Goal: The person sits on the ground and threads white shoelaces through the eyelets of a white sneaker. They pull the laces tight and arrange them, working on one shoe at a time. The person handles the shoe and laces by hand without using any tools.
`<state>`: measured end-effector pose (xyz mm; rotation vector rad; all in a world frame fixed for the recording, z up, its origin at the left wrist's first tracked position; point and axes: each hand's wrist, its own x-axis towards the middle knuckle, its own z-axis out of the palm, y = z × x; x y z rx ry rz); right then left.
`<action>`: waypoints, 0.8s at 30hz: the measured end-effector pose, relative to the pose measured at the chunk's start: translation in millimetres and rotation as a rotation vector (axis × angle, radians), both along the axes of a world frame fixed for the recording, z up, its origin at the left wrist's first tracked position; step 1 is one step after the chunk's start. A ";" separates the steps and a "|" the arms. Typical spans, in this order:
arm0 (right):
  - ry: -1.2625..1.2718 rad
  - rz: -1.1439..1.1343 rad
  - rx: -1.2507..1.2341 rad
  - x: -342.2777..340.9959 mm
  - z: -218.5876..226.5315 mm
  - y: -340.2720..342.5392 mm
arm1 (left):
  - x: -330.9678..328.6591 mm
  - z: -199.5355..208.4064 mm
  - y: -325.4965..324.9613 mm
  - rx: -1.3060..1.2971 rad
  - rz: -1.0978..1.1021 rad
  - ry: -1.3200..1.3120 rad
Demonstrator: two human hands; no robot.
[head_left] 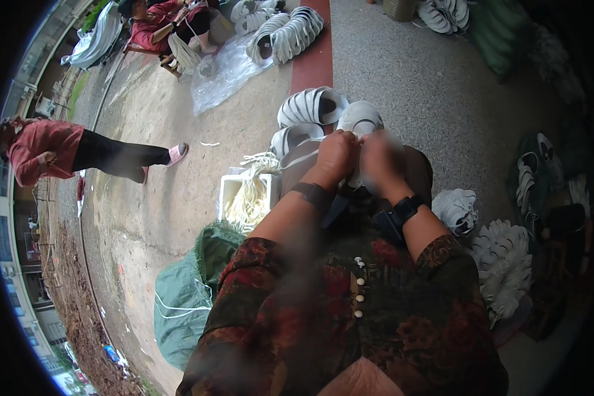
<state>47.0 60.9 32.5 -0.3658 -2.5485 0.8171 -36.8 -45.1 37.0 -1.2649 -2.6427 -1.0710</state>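
Note:
On my lap, toe pointing away from me, rests a white shoe (360, 117); its heel end is partly covered by my hands. My left hand (337, 155) is closed in a pinch at the shoe's left edge, on a white shoelace (301, 159) that trails off to the left. At the right edge of the shoe is my right hand (381, 162), its fingers smeared by motion, so whether they grip the lace cannot be told. Just beyond my knees, nested white shoe uppers (312, 107) lie on the ground.
A white box (230, 191) of cream laces stands left of my knee, with a green sack (181, 303) nearer me. More white uppers (501, 264) are piled at right. Plastic sheeting (221, 86) lies far left. One person (155, 30) sits there; another (53, 148) stands.

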 end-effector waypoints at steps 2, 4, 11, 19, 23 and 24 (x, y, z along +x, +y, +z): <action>-0.033 -0.007 0.080 -0.9 -1.7 -0.1 | 2.8 2.3 -4.6 0.028 -0.128 0.056; -0.020 0.018 0.115 -1.1 -3.1 -0.4 | 4.5 5.7 -8.6 0.018 -0.182 0.032; -0.060 0.027 0.258 -5.3 -1.1 -1.0 | 0.4 7.2 5.7 -0.192 0.022 -0.093; -0.031 0.053 0.305 -1.8 -0.5 -5.0 | -24.0 7.3 -20.4 0.020 -0.103 -0.695; -0.037 0.080 0.363 -4.7 1.4 -4.2 | -22.6 8.0 -23.7 0.040 -0.124 -0.686; -0.021 0.099 0.404 -5.9 3.2 -4.1 | -22.0 8.0 -23.8 0.045 -0.125 -0.678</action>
